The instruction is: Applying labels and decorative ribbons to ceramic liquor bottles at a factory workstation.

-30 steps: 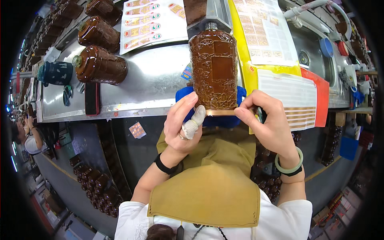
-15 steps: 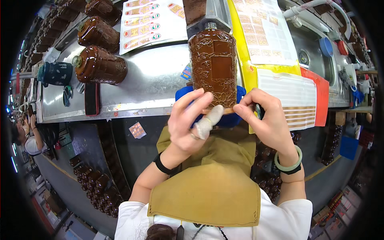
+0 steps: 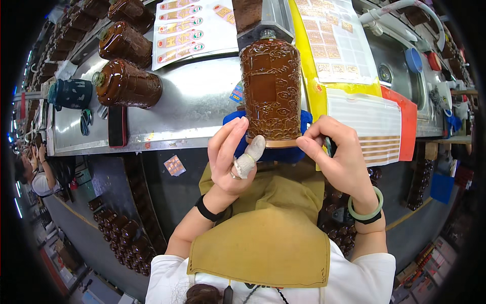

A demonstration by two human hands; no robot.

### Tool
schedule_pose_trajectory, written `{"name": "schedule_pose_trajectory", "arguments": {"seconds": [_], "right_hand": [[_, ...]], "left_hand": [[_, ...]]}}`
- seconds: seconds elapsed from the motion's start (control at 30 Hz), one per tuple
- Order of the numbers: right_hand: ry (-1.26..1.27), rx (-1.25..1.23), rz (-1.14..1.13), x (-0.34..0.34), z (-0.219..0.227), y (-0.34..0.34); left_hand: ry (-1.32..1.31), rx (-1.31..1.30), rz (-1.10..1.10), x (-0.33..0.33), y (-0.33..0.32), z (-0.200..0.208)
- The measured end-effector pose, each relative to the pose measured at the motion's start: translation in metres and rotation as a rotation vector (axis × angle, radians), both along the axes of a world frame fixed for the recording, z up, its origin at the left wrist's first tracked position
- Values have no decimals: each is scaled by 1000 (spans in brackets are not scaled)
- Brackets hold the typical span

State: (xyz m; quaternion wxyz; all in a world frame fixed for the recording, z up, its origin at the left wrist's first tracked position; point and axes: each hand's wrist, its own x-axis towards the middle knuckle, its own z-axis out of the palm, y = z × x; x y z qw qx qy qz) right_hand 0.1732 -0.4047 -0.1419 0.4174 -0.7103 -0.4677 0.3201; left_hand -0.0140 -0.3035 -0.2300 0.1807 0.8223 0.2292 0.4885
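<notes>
A brown glass bottle (image 3: 275,114) with raised relief and a smooth square panel lies on its side on a blue cloth (image 3: 306,118), its neck pointing away from me. My left hand (image 3: 230,157) grips the left side of its base between fingertips and thumb; the thumb wears a whitish finger cot (image 3: 250,156). At the right edge of the base, my right hand (image 3: 338,151) pinches with thumb and forefinger. A small dark object (image 3: 329,146), partly hidden, shows among the right fingers; its kind is unclear.
Left on the metal bench (image 3: 192,96) lie several brown bottles (image 3: 132,83), a dark teal jar (image 3: 73,93) and a phone (image 3: 117,125). Label sheets (image 3: 195,30) lie beyond. To the right are a yellow folder (image 3: 354,88), a striped sheet (image 3: 362,126) and a sink (image 3: 400,76).
The bottle has turned about its long axis; its smooth panel has shifted left. My left hand has moved left with it and its fingertips now sit at the base's left side.
</notes>
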Motion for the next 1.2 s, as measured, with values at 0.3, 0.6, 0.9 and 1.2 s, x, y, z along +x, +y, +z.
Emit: {"name": "schedule_pose_trajectory", "arguments": {"seconds": [0.3, 0.6, 0.9, 1.2], "right_hand": [[-14, -44, -50, -6, 1, 4], [-38, -8, -39, -8, 0, 5], [-127, -6, -50, 0, -5, -1], [304, -25, -199, -27, -16, 4]], "left_hand": [[-64, -99, -127, 7, 1, 11], [-67, -71, -84, 5, 0, 5], [-5, -53, -135, 10, 2, 13], [-167, -321, -1, 11, -8, 0]]}}
